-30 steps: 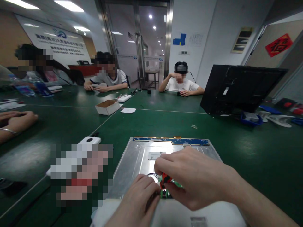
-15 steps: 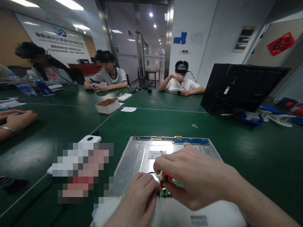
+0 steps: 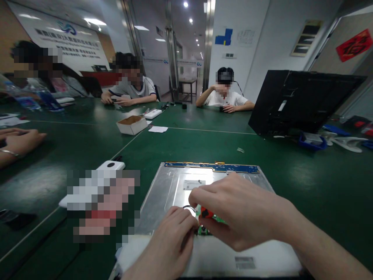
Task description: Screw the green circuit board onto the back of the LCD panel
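A flat metal panel (image 3: 157,194) lies on the green table, with a blue circuit strip (image 3: 236,167) along its far edge. My right hand (image 3: 236,210) is closed around a red and black tool (image 3: 206,212), over a green circuit board (image 3: 219,219) on the panel. Just left of it, my left hand (image 3: 176,237) has its fingers bent together at the board's left side, beside a dark wire; what its fingertips hold, if anything, is hidden. White material (image 3: 215,249) covers the panel's near part.
Left of the panel lies a white device (image 3: 112,166) beside a blurred pink item. Farther off are an open box (image 3: 131,125) and a paper (image 3: 158,129). A black monitor (image 3: 303,103) stands at the right. Several people sit around the table; one person's hands (image 3: 23,143) rest at the left.
The whole view has shifted, so the table and panel appear slightly higher. Both hands keep nearly the same place at the board, and the red and black tool shows at a slightly different angle.
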The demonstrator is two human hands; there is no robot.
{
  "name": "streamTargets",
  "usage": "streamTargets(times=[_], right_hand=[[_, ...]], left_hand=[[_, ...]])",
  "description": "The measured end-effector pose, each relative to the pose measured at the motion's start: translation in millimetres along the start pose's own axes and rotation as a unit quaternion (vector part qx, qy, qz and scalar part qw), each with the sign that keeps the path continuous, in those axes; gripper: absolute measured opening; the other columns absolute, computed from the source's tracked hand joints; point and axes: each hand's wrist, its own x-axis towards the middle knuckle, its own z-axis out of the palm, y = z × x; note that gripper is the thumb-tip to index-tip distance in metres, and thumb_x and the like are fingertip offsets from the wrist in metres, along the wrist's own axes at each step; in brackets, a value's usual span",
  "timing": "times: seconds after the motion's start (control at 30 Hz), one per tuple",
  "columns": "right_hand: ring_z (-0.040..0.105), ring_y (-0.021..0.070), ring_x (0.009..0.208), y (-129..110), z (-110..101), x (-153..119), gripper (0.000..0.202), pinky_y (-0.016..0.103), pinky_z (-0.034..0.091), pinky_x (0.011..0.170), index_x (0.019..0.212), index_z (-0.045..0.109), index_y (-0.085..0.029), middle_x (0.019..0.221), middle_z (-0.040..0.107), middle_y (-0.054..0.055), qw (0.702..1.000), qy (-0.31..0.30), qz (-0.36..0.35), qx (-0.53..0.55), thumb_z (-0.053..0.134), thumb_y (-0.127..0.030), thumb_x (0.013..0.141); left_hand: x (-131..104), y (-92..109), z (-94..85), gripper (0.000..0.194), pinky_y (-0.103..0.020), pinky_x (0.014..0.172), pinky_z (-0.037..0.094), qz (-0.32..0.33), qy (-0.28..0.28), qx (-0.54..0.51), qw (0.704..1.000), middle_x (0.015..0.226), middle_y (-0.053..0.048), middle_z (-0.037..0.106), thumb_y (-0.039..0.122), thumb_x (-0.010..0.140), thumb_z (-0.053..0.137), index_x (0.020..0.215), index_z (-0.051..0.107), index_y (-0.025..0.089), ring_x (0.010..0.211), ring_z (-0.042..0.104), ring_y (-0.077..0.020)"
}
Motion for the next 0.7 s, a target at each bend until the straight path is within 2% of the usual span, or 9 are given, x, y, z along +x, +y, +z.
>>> streamTargets(times=[0.17, 0.33, 0.43, 0.6, 0.7], right_hand=[[0.047, 0.0125, 0.056, 0.5, 1.0, -0.1, 0.016, 0.029, 0.022, 0.05, 0.096, 0.048, -0.021, 0.072, 0.062, -0.003, 1.0, 0.003, 0.016, -0.023, 0.054, -0.035, 0.091], [0.05, 0.0122, 0.063, -1.3, -2.8, -1.2, 0.013, 0.028, 0.027, 0.05, 0.092, 0.048, -0.02, 0.083, 0.063, -0.001, 1.0, -0.01, 0.0, 0.014, 0.056, -0.024, 0.084], [0.049, 0.0118, 0.062, -1.4, -2.5, -1.2, 0.01, 0.028, 0.026, 0.05, 0.094, 0.048, -0.02, 0.082, 0.063, -0.002, 1.0, -0.004, 0.003, 0.005, 0.053, -0.022, 0.086], [0.048, 0.0121, 0.058, 0.6, 1.3, 0.0, 0.009, 0.029, 0.021, 0.05, 0.092, 0.049, -0.02, 0.076, 0.063, -0.002, 0.999, 0.007, 0.008, -0.037, 0.053, -0.028, 0.091], [0.048, 0.0126, 0.056, 0.7, 3.7, 0.7, 0.017, 0.03, 0.019, 0.05, 0.088, 0.051, -0.021, 0.07, 0.062, -0.001, 0.997, 0.019, 0.018, -0.071, 0.052, -0.036, 0.094]], left_hand=[[-1.6, -1.4, 1.6, 0.023, -0.04, 0.086, 0.045, -0.003, 0.006, 0.002, 1.0, 0.09, -0.006, 0.059, 0.005, 0.081, 0.039, 0.09, 0.055, 0.02, 0.087, 0.056, -0.0235], [-1.1, 1.0, -0.2, 0.023, -0.039, 0.086, 0.045, -0.002, 0.008, 0.004, 1.0, 0.089, -0.005, 0.06, 0.006, 0.083, 0.04, 0.089, 0.057, 0.02, 0.086, 0.056, -0.0227], [-0.4, 2.1, -1.2, 0.023, -0.038, 0.086, 0.046, 0.001, 0.009, 0.007, 1.0, 0.089, -0.005, 0.061, 0.007, 0.083, 0.041, 0.089, 0.058, 0.02, 0.085, 0.056, -0.0223], [-0.7, -0.7, 1.5, 0.023, -0.039, 0.085, 0.046, 0.001, 0.013, 0.011, 1.0, 0.091, -0.006, 0.06, 0.006, 0.082, 0.039, 0.091, 0.056, 0.02, 0.086, 0.056, -0.0232], [-1.6, -2.5, 3.5, 0.023, -0.039, 0.083, 0.046, 0.004, 0.012, 0.014, 1.0, 0.091, -0.006, 0.06, 0.005, 0.082, 0.039, 0.091, 0.055, 0.02, 0.089, 0.057, -0.0241]])
